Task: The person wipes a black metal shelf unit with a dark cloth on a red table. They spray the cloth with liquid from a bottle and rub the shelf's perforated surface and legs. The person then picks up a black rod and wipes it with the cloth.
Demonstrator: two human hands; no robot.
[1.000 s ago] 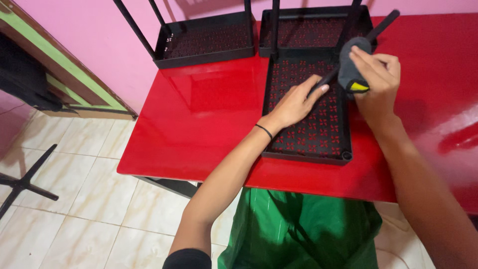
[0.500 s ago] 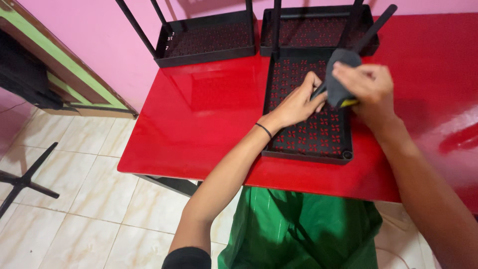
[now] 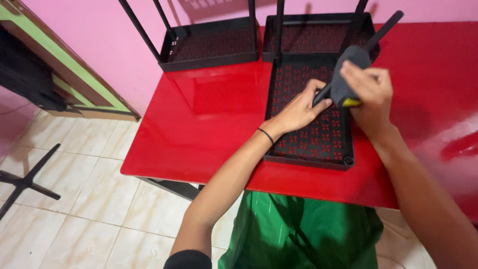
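My left hand lies flat on the black perforated tray that sits on the red counter in front of me. Its fingers are spread open and press down on the tray's punched floor, with the fingertips touching the lower end of a thin black rod. A dark band circles that wrist.

My right hand is curled shut around a dark grey cloth with a small yellow patch at its lower edge. The cloth is wrapped about the rod, so I grip the rod through it. The rod slants up and away to my right from the tray, and its upper end stands clear above the cloth.

The tray lies lengthwise toward me, its near edge just short of the counter's front edge. Red shows through its small cut-out holes. Two more black trays of the same kind stand at the back of the counter against the pink wall: the left tray apart from mine, the right tray touching the far end of mine. Thin black uprights rise from both.

Below the counter I see my green garment and a pale tiled floor.
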